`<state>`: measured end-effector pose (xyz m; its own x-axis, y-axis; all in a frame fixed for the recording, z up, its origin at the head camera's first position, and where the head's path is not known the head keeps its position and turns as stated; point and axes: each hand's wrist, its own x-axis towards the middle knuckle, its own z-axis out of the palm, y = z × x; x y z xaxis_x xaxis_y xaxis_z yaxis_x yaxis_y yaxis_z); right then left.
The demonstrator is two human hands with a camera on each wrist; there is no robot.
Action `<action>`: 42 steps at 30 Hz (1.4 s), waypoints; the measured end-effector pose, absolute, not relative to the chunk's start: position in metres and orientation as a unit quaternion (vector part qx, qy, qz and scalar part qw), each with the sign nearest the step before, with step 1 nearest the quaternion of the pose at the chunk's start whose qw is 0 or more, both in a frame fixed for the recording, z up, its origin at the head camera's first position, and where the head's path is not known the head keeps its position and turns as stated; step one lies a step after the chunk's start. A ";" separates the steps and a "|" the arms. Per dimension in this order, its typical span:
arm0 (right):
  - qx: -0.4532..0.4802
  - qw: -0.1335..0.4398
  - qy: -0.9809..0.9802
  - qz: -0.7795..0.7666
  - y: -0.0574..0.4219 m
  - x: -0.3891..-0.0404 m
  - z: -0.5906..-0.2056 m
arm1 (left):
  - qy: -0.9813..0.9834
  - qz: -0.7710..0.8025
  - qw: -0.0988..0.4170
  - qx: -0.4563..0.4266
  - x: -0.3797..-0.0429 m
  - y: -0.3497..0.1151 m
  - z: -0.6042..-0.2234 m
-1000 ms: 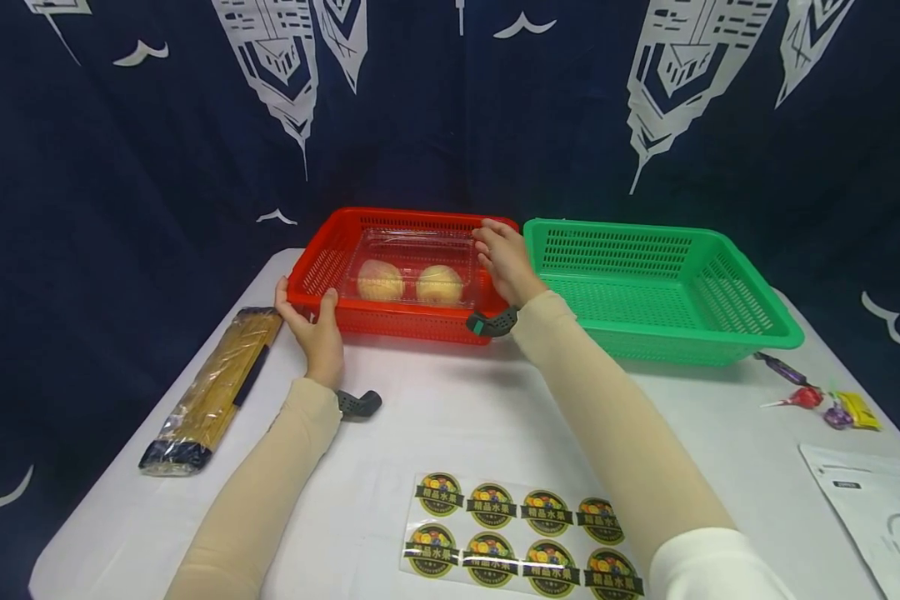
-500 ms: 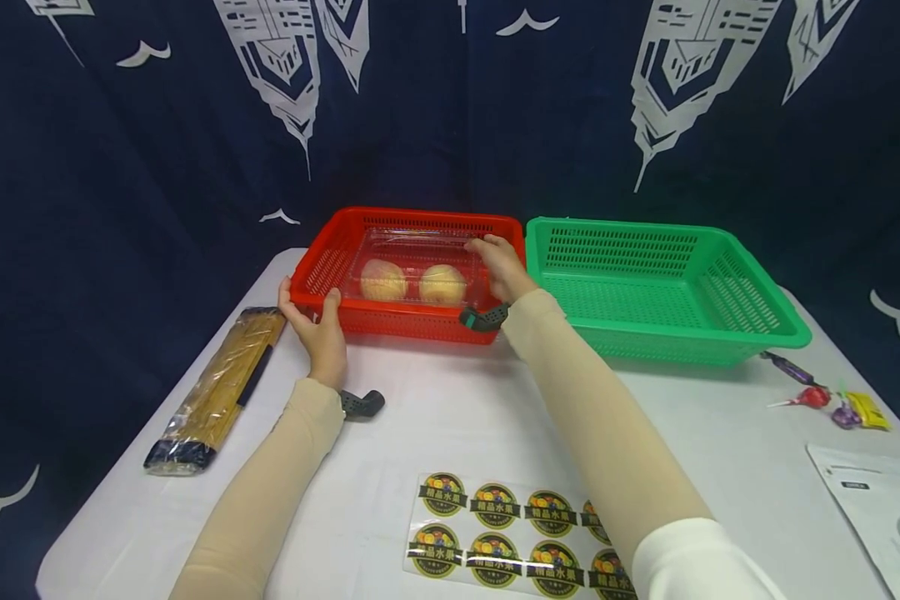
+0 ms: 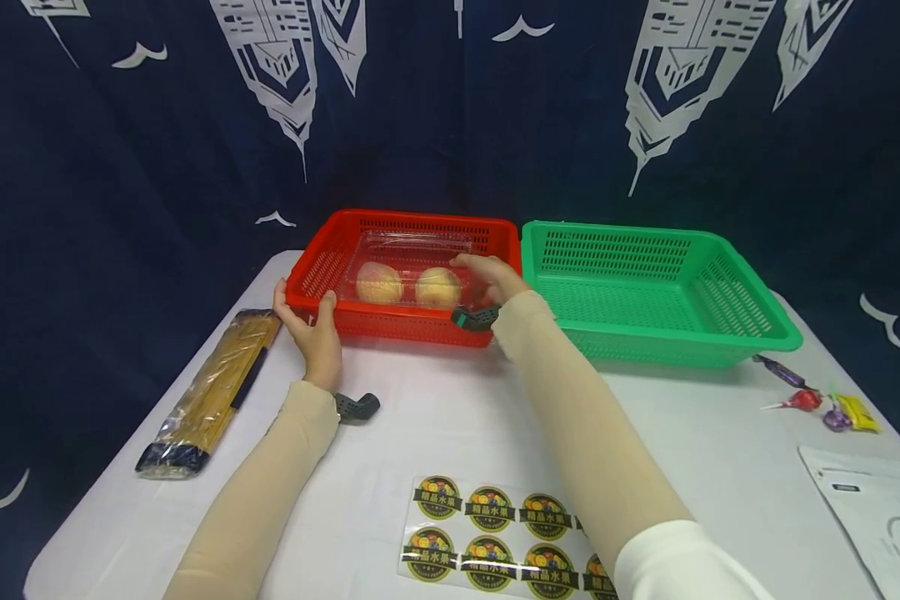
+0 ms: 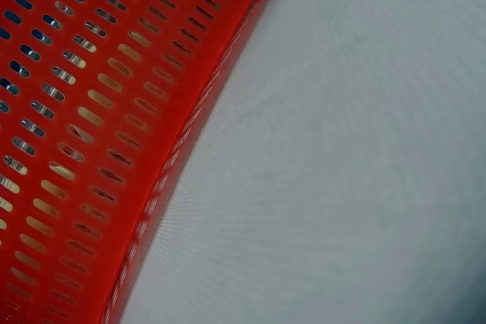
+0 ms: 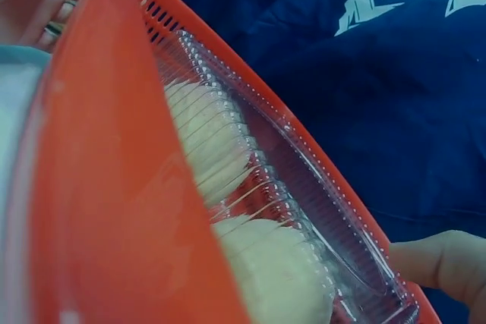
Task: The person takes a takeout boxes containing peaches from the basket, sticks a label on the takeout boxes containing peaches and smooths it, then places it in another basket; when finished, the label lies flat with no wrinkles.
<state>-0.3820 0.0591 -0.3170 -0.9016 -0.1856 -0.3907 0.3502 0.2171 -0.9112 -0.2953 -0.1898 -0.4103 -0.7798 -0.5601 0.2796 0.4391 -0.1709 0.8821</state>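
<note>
A red plastic basket stands at the back of the table. My left hand grips its front left corner, thumb over the rim and fingers along the outside. Inside the basket lies a clear ribbed plastic box with two pale yellow round fruits in it. My right hand reaches over the right end of the box, its fingers extended. In the right wrist view a straight digit points at the box's corner beside the basket rim. The left wrist view shows only the basket's slotted wall and the tabletop.
A green basket stands right against the red one. A wrapped bundle of sticks lies at left. Nearer the front is a sheet of round stickers. Wrapped sweets and a white pouch lie at right.
My right hand has moved down and to the left, from the basket's right rim to over the right end of the box. The left hand keeps its hold on the corner.
</note>
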 end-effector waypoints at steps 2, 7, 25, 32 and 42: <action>0.050 0.227 0.760 -0.607 0.058 -0.381 -0.320 | -0.553 -0.765 0.327 0.055 -0.294 -0.190 -0.411; 0.054 0.242 0.773 -0.585 0.055 -0.377 -0.323 | -0.556 -0.764 0.324 0.059 -0.290 -0.192 -0.412; 0.027 0.212 0.805 -0.553 0.058 -0.384 -0.324 | -0.549 -0.765 0.334 0.049 -0.294 -0.189 -0.409; 0.005 0.206 0.797 -0.567 0.059 -0.385 -0.324 | -0.549 -0.765 0.334 0.049 -0.294 -0.190 -0.410; -0.005 0.219 0.732 -0.645 0.058 -0.386 -0.321 | -0.538 -0.771 0.339 0.045 -0.299 -0.188 -0.410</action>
